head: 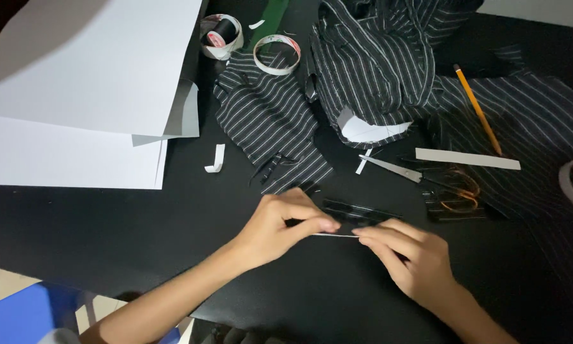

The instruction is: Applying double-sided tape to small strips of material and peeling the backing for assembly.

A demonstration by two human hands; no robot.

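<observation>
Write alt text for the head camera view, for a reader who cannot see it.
Two bare hands, left hand and right hand, pinch a thin white strip between their fingertips, beside a small piece of striped fabric on a black table. Behind lie more striped fabric pieces, scissors, a yellow pencil, tape rolls and large white paper sheets.

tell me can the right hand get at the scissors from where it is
Probably yes. The scissors lie on the black table just beyond the right hand, with nothing between, but that hand and the left hand are pinching a thin strip.
</observation>
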